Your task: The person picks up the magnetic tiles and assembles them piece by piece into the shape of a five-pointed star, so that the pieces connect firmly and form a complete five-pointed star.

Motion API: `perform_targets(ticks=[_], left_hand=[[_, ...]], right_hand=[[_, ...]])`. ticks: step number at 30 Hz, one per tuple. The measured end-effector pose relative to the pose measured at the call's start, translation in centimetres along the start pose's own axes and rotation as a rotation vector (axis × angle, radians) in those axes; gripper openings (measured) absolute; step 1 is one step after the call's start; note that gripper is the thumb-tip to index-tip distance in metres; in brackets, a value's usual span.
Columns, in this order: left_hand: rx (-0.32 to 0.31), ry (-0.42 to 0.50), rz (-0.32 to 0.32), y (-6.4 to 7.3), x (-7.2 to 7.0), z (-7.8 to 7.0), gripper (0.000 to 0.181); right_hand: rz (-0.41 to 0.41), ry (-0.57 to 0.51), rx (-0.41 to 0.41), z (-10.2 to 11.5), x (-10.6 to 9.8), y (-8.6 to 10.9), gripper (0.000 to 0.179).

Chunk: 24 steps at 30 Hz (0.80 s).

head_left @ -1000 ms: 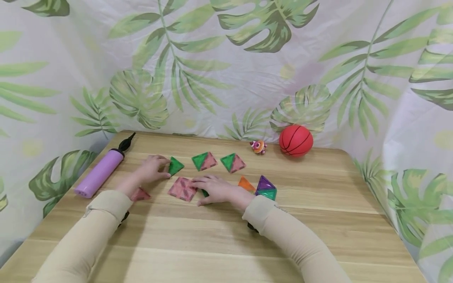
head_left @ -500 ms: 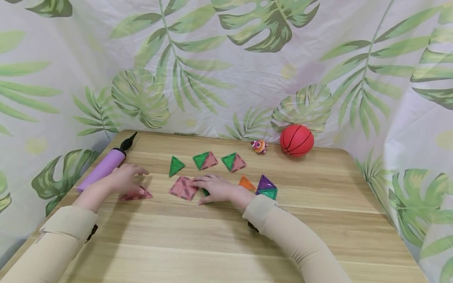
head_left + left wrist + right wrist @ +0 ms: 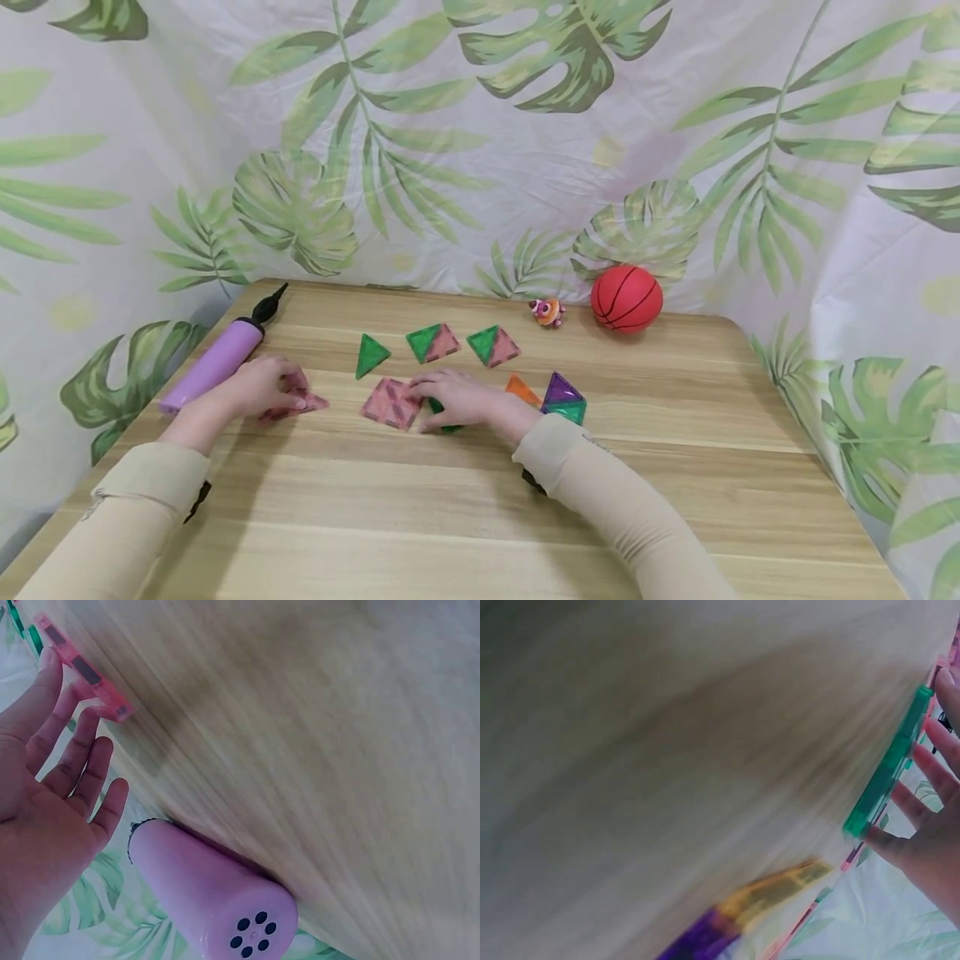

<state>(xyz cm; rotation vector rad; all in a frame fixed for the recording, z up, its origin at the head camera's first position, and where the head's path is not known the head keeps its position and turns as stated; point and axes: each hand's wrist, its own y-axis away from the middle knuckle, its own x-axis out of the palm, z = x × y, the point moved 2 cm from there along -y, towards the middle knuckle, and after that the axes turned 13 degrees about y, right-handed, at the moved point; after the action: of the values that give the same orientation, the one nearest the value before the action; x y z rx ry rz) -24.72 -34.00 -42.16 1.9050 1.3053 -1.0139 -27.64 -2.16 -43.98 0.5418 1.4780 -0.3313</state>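
Observation:
My left hand (image 3: 258, 387) pinches a pink triangular magnetic tile (image 3: 311, 403) between thumb and fingers, low over the left part of the table. The left wrist view shows the same pink tile (image 3: 84, 669) edge-on, with the other fingers loosely bent. My right hand (image 3: 459, 400) rests with fairly straight fingers over a green triangular tile (image 3: 889, 769), which it partly hides. Its fingertips touch the right side of a square of pink tiles (image 3: 388, 403). Behind these lie a lone green triangle (image 3: 371, 356) and two green-and-pink squares, one (image 3: 432, 342) left of the other (image 3: 493, 345).
A purple hand pump (image 3: 213, 367) lies along the left edge. Right of my right hand are an orange triangle (image 3: 521, 389) and a purple triangle (image 3: 561, 392) joined to a teal one (image 3: 566, 411). At the back sit a small toy figure (image 3: 547, 312) and a red ball (image 3: 627, 299).
My left hand has left the lone green triangle, moved left and toward me, and taken hold of the pink triangle, which has turned slightly. The right hand has stayed in place.

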Motion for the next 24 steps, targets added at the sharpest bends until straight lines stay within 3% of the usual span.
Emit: perform_targets(ticks=[4,8,19,24], left_hand=[[-0.003,-0.020,-0.032,-0.4,0.0,0.5,0.018],[-0.013,-0.043,-0.074,-1.0,0.1,1.0,0.020],[-0.072,-0.058,-0.167,-2.9,0.4,1.3,0.027],[-0.074,-0.037,-0.202,-3.7,0.7,1.6,0.029]], right_hand=[[-0.056,0.007,-0.025,0.2,-0.3,-0.7,0.053],[-0.102,0.037,-0.036,0.3,-0.7,-1.6,0.054],[-0.081,0.010,0.074,0.3,-1.0,-4.9,0.071],[-0.067,0.025,0.095,0.1,-0.6,-5.3,0.075]])
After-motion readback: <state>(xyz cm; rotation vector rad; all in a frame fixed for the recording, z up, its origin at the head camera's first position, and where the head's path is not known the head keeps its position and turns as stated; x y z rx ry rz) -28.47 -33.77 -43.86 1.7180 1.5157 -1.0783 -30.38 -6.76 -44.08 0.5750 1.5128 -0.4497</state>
